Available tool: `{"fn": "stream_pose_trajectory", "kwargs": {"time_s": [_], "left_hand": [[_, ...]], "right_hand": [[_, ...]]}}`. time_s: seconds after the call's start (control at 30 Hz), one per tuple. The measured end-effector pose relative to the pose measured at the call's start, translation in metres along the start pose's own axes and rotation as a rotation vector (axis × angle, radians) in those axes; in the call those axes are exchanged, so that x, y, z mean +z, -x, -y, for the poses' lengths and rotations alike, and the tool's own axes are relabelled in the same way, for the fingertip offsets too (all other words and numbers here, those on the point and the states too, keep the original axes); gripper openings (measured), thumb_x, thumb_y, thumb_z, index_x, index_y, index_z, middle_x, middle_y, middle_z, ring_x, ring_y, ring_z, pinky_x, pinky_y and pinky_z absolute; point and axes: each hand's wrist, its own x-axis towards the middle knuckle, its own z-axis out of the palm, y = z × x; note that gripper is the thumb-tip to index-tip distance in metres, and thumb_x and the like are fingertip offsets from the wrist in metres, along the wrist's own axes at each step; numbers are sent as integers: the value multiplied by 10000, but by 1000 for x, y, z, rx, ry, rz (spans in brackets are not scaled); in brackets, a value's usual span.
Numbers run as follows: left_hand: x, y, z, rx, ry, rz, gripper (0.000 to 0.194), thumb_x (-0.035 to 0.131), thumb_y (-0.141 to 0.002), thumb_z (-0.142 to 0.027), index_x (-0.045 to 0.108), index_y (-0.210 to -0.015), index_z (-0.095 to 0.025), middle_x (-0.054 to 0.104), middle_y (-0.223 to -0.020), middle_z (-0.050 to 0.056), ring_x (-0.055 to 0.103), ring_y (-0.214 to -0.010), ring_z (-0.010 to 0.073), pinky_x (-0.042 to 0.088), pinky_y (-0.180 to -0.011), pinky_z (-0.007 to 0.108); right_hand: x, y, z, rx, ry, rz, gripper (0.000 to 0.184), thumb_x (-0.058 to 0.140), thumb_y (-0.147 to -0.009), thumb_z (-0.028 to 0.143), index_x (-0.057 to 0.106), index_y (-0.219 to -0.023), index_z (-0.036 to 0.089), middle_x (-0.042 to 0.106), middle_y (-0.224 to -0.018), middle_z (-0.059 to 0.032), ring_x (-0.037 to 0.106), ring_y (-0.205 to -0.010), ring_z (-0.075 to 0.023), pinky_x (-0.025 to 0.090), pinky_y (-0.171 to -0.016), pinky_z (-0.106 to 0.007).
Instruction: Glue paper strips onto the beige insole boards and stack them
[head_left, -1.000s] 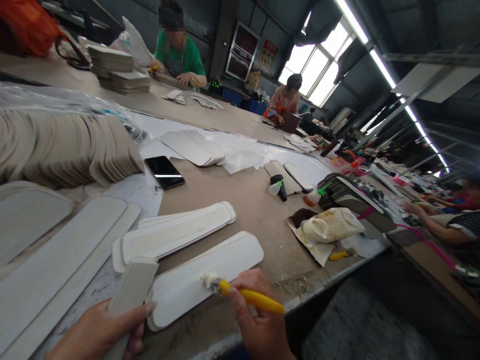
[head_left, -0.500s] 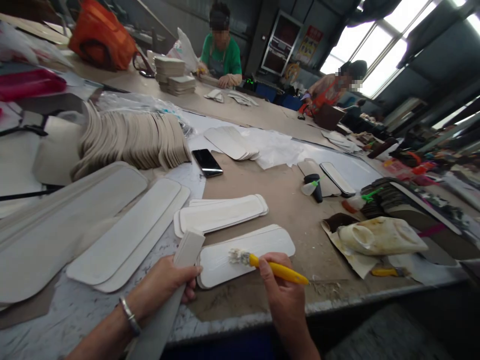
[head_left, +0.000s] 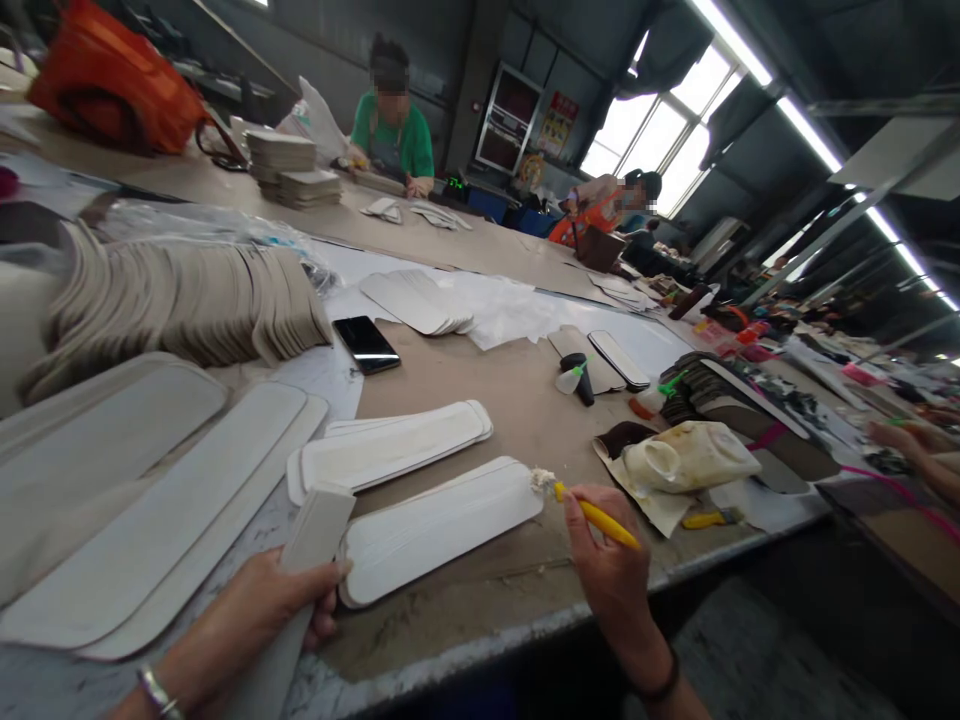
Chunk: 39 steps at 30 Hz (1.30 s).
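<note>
My right hand (head_left: 611, 575) grips a yellow-handled brush (head_left: 592, 512). Its white bristles touch the right end of a long white board strip (head_left: 439, 528) lying on the brown table (head_left: 517, 400). My left hand (head_left: 259, 615) is closed around a stack of grey board strips (head_left: 307, 545), held upright at the left end of that strip. A second pile of white strips (head_left: 390, 455) lies just behind.
Large white strips (head_left: 150, 530) and a fanned row of beige pieces (head_left: 187, 300) sit at left. A black phone (head_left: 366, 344), a small glue bottle (head_left: 571, 376) and a cream jug (head_left: 690, 455) rest on the table. Other people work at the far end and at right.
The brush has moved from the middle of the white strip to its right end. My left hand still holds the stack. My view shifted slightly.
</note>
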Motion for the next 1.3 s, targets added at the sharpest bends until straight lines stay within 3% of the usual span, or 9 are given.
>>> {"fn": "stream_pose_trajectory", "kwargs": {"time_s": [0.27, 0.4, 0.6, 0.8, 0.87, 1.0, 1.13, 1.2, 1.3], "left_hand": [[-19, 16, -15, 80, 37, -47, 296, 718, -555, -404, 535, -570, -171, 538, -437, -29, 470, -396, 112, 369, -419, 229], [-24, 36, -23, 97, 59, -60, 294, 651, -632, -406, 545, -519, -156, 538, -453, -5, 479, -418, 111, 384, -449, 232], [-5, 58, -22, 146, 262, 54, 335, 721, -645, -433, 624, -611, -115, 624, -562, 53, 538, -474, 125, 428, -489, 238], [26, 62, -18, 172, 366, 81, 383, 788, -593, -448, 669, -736, -114, 609, -530, 24, 526, -441, 120, 419, -457, 232], [32, 63, -15, 188, 363, 96, 391, 789, -583, -466, 661, -699, -116, 607, -534, 27, 532, -458, 125, 427, -470, 237], [38, 66, 1, 100, 337, 70, 421, 801, -552, -495, 658, -725, -138, 655, -601, 48, 598, -527, 181, 468, -513, 278], [52, 64, 20, 96, 326, 29, 464, 775, -558, -557, 664, -723, -137, 641, -587, 45, 584, -542, 185, 470, -545, 296], [63, 61, 27, 137, 370, 16, 479, 769, -555, -568, 676, -748, -140, 628, -588, 33, 554, -544, 172, 458, -555, 296], [75, 59, 37, 175, 391, 40, 448, 766, -555, -560, 685, -725, -153, 592, -569, 10, 505, -535, 148, 405, -532, 275]], "right_hand": [[-6, -17, 23, 18, -142, 70, 138, 537, -877, 308, 604, -825, 199, 619, -863, -61, 589, -846, -221, 474, -778, -387], [-1, -27, 63, 138, -382, 231, 179, 485, -903, 342, 610, -890, 215, 641, -926, -63, 604, -896, -222, 480, -797, -360], [31, -23, 120, 193, -739, 594, 224, 478, -894, 362, 604, -807, 197, 562, -640, 1, 531, -574, -139, 449, -554, -244], [50, -7, 142, 687, -1129, 891, 289, 628, -749, 469, 500, -745, 209, 446, -457, 77, 473, -406, -121, 394, -416, -228], [46, -5, 140, 746, -1191, 881, 312, 600, -766, 494, 467, -721, 216, 468, -469, 66, 493, -410, -131, 405, -416, -237], [38, -2, 124, 712, -986, 582, 340, 639, -747, 496, 502, -675, 193, 446, -552, 54, 428, -474, -98, 385, -455, -215], [37, 16, 112, 779, -974, 696, 359, 602, -785, 534, 536, -748, 183, 463, -578, 48, 405, -463, -93, 368, -437, -212], [36, 25, 110, 803, -966, 762, 390, 617, -764, 558, 564, -753, 171, 528, -615, 15, 474, -518, -118, 411, -481, -226], [31, 26, 102, 923, -962, 744, 430, 663, -709, 577, 599, -797, 161, 607, -677, -29, 562, -613, -168, 463, -565, -261]]}}
